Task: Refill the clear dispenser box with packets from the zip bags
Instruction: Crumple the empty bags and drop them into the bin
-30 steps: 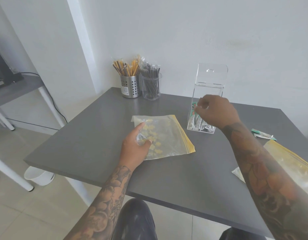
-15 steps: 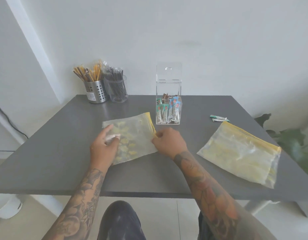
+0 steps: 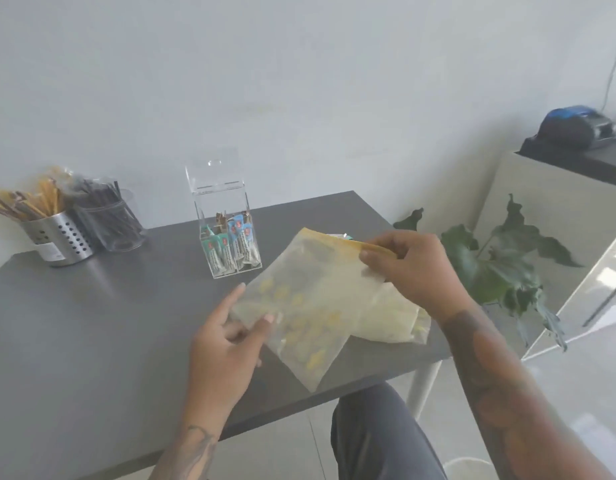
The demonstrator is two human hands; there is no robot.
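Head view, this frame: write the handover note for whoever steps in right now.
Left hand: pinches the lower left corner of the clear zip bag with the yellow seal strip, lifted off the grey table.
Right hand: pinches the bag's yellow seal end.
A second clear zip bag lies under it at the table's right edge.
Clear acrylic dispenser box: lid up, partly filled with upright packets.
Done: some packets loaded.
Left: whether the seal is open cannot be told; take out the yellow packets and load them into the box.
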